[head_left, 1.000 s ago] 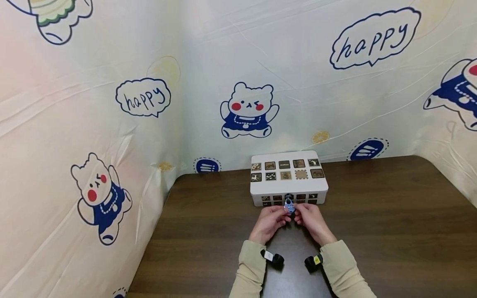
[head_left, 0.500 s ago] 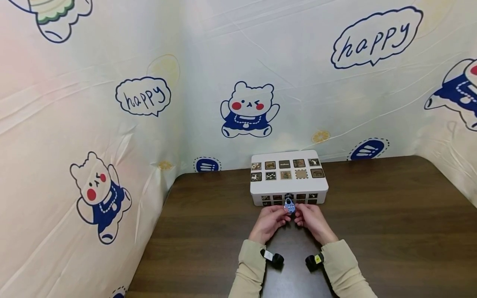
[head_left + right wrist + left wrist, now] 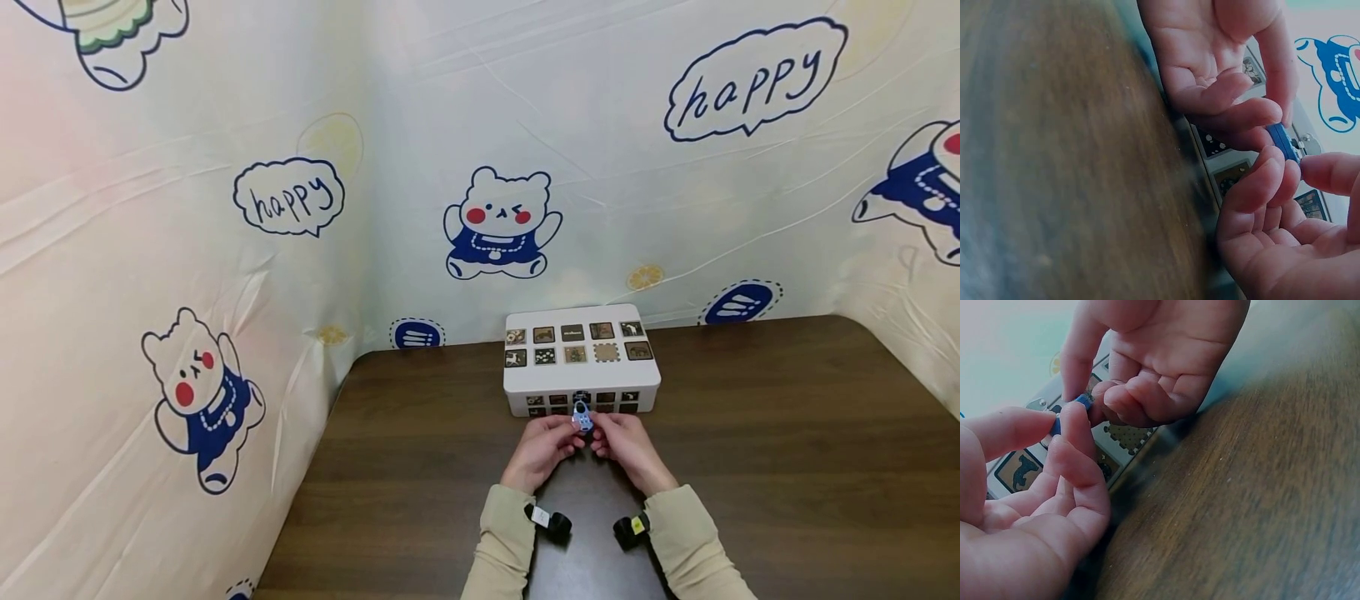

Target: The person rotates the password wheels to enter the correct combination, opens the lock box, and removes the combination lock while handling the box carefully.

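A small blue combination padlock (image 3: 582, 418) is at the front of a white tin box (image 3: 577, 377) printed with dark square pictures. My left hand (image 3: 542, 450) pinches its left side between thumb and finger. From the other side, my right hand (image 3: 628, 450) pinches it the same way. In the left wrist view, the blue padlock (image 3: 1083, 402) shows only in slivers between the fingertips of both hands. Its blue edge (image 3: 1284, 141) faces the right wrist view, close to a metal clasp (image 3: 1310, 144) on the tin. Fingers cover much of the lock's body.
The tin stands at the back of a dark wooden table (image 3: 420, 467), close to a pale curtain (image 3: 600, 117) printed with bears. A black wrist camera (image 3: 558, 527) sits on the left sleeve, another wrist camera (image 3: 630, 530) on the right.
The padlock's face has turned slightly between the fingertips. Both hands stay in nearly the same place, and the tin has not moved.
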Motion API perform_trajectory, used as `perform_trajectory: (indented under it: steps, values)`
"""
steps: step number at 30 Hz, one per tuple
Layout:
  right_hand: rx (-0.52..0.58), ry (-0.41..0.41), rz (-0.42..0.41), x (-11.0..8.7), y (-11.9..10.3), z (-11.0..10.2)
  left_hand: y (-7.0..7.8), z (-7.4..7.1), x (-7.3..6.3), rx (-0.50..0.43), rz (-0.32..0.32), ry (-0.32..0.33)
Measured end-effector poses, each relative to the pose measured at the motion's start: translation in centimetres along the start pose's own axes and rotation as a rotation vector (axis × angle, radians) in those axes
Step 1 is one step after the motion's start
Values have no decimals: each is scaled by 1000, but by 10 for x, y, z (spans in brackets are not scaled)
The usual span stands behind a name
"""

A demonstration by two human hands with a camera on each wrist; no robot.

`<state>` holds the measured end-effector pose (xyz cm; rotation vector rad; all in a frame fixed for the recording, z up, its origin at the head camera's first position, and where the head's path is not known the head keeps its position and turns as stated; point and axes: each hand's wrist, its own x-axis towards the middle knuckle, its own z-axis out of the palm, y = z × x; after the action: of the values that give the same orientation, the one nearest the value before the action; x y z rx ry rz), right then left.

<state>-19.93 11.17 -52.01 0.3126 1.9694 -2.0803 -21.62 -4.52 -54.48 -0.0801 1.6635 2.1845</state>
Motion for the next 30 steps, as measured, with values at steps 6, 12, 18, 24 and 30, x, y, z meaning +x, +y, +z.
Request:
perform_trajectory:
  steps: [6, 12, 18, 24, 30]
  values:
    - [-46, 33, -52, -1, -1, 3, 1, 1, -2, -6, 12, -13]
    - [-73, 43, -71, -2, -1, 4, 1, 1, -3, -6, 18, -15]
    - [-83, 41, -79, -3, -1, 4, 0, 0, -1, -8, 5, -15]
    - [-93, 54, -97, -2, -1, 4, -1, 0, -1, -5, 1, -17]
    - [-77, 51, -96, -2, -2, 4, 1, 0, -1, -8, 4, -17]
